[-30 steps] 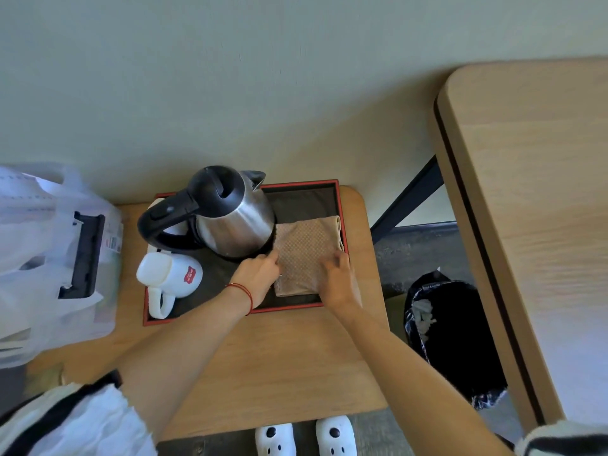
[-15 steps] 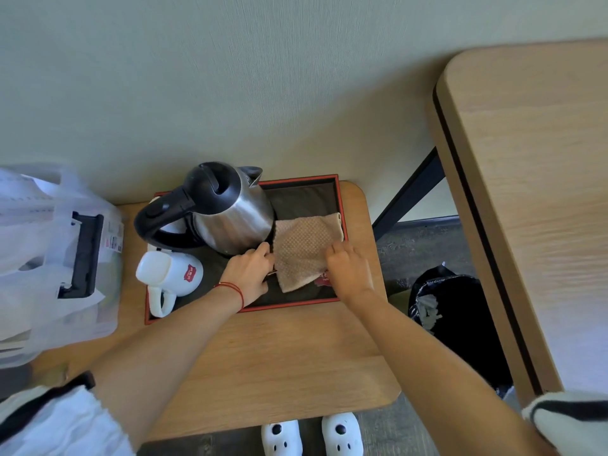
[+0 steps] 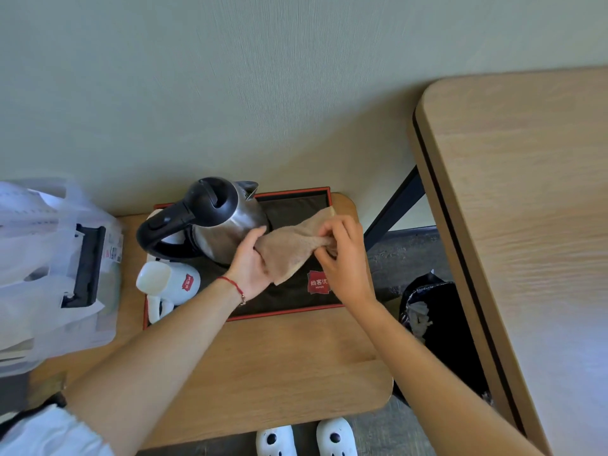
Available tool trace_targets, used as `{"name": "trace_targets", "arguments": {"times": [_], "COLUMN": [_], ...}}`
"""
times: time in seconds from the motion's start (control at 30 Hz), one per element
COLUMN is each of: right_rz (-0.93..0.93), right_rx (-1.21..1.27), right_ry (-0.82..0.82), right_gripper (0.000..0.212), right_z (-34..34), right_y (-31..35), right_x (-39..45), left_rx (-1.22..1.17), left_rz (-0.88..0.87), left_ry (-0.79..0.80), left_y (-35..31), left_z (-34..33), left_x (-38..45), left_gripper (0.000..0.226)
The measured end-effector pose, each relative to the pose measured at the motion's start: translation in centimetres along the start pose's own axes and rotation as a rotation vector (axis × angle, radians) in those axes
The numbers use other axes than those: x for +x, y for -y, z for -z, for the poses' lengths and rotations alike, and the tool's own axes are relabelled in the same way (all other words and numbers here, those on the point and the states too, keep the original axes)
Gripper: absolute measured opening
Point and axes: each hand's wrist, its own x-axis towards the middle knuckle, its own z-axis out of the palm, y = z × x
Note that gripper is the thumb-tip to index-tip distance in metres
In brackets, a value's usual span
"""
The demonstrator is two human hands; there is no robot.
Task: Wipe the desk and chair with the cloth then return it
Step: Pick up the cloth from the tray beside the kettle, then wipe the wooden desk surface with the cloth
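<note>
Oak-grain side table (image 3: 279,363) against green wall (image 3: 230,93), bearing red-rimmed tray (image 3: 283,314). Left hand (image 3: 250,264) and right hand (image 3: 342,255) both grip tan cloth (image 3: 289,251) above it.

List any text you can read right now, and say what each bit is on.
"尚客优", with a smaller line under it too small to read: red label on the black tray.
Red label on the white mug: characters too blurred to read.
Printed stickers on the plastic bag: too small to read.
</note>
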Motion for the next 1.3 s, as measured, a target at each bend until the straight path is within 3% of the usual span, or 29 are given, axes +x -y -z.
{"name": "trace_targets", "arguments": {"times": [0.1, 0.2, 0.27, 0.33, 0.43, 0.57, 0.63, 0.7, 0.83, 0.9, 0.97, 1.0, 1.1, 1.2, 1.3], "right_rz": [-0.035, -0.303, -0.627, -0.881, -0.933, -0.875, -0.825, -0.712, -0.319, -0.223, -0.228, -0.256, -0.274, -0.25, -0.196], "right_rx": [0.008, 0.076, 0.326, 0.741, 1.082, 1.169, 1.082, 0.929, 0.653, 0.488, 0.443, 0.446, 0.338, 0.128, -0.068], "right_ry": [0.064, 0.204, 0.193, 0.155, 0.256, 0.259, 0.175, 0.12, 0.013, -0.039, 0.005, 0.044, 0.074, 0.02, -0.09], "right_gripper": [0.016, 0.013, 0.015, 0.028, 0.072, 0.085, 0.079, 0.068, 0.047, 0.042, 0.035, 0.038, 0.064, 0.072, 0.062], "right_z": [0.6, 0.2, 0.0, -0.1, 0.1, 1.1, 2.8, 5.6, 13.8, 18.2, 22.3, 24.4, 30.7, 36.1, 41.4], "right_y": [-0.9, -1.9, -2.3, -2.1, -1.4, 1.6, 4.2, 7.2, 14.0, 16.8, 18.5, 19.1, 19.8, 19.1, 17.7], "right_x": [-2.7, -4.7, -5.0, -4.6, -4.0, -3.1, -2.4, -1.6, -2.0, -3.6, -5.7, -6.8, -9.3, -10.5, -11.2], "left_rx": [0.183, 0.356, 0.465, 0.553, 0.601, 0.621, 0.634, 0.667, 0.914, 1.06, 1.143, 1.202, 1.443, 1.541, 1.518], "left_rz": [-0.037, -0.035, -0.059, -0.08, -0.087, -0.159, -0.257, -0.424, -0.665, -0.747, -0.714, -0.664, -0.655, -0.801, -0.989], "left_ry": [-0.027, -0.092, -0.083, -0.047, 0.038, 0.049, -0.012, -0.023, 0.111, 0.141, 0.211, 0.255, 0.37, 0.361, 0.34], "left_y": [0.3, 0.7, 0.8, 0.3, -0.6, -2.5, -3.7, -5.2, -6.6, -6.0, -4.8, -4.1, -2.3, 0.3, 3.8], "left_z": [-0.9, -1.4, -1.5, -1.6, -1.7, -3.3, -4.6, -6.0, -10.1, -12.8, -15.4, -16.7, -21.1, -26.1, -31.3], "left_x": [-0.1, -0.5, -1.2, -2.1, -3.9, -7.1, -9.3, -12.7, -21.0, -24.4, -26.7, -27.8, -29.9, -30.7, -30.8], "left_gripper": [0.033, 0.025, 0.035, 0.05, 0.057, 0.064, 0.077, 0.075, 0.045, 0.027, 0.028, 0.042, 0.078, 0.078, 0.066]}}
